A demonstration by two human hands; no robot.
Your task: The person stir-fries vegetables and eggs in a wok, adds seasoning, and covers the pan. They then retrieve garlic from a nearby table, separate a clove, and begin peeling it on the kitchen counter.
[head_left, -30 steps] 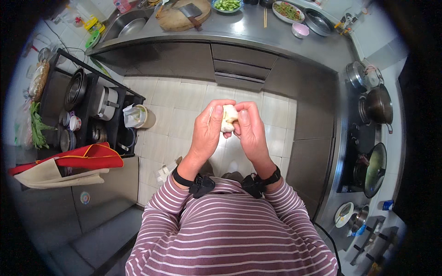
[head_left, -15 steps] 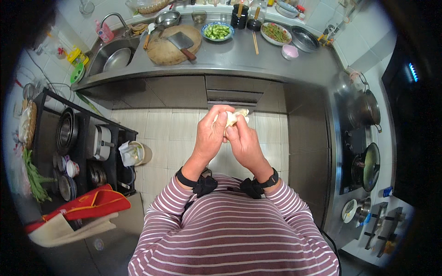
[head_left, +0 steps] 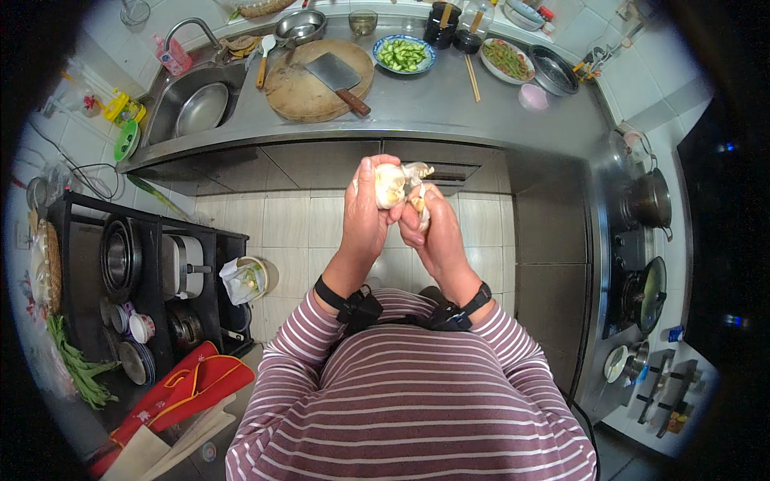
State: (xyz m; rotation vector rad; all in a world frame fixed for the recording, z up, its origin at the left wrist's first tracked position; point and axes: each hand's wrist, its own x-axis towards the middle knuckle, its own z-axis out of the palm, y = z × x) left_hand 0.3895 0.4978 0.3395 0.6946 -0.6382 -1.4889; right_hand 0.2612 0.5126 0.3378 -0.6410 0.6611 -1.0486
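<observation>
My left hand point(head_left: 365, 210) is wrapped round a whitish garlic bulb point(head_left: 390, 186), held up in front of me above the floor. Close beside it, my right hand point(head_left: 434, 230) pinches a garlic clove point(head_left: 420, 210) with pale skin hanging about it. Loose papery skin point(head_left: 417, 171) sticks up between the bulb and the right fingers. The fingertips of both hands nearly meet below the bulb. Whether the clove is fully parted from the bulb, I cannot tell.
Ahead on the steel counter point(head_left: 433, 112) lie a round chopping board point(head_left: 297, 88) with a cleaver point(head_left: 335, 74), and a plate of sliced cucumber point(head_left: 403, 55). A sink point(head_left: 164, 112) is at left. A lined bin point(head_left: 262, 276) stands by the black rack point(head_left: 152, 240); a stove point(head_left: 626, 256) is at right.
My hands have come apart slightly and turned, so the garlic bulb shows more fully in the left and a clove shows in the right. The view has shifted, and the counter things appear further right.
</observation>
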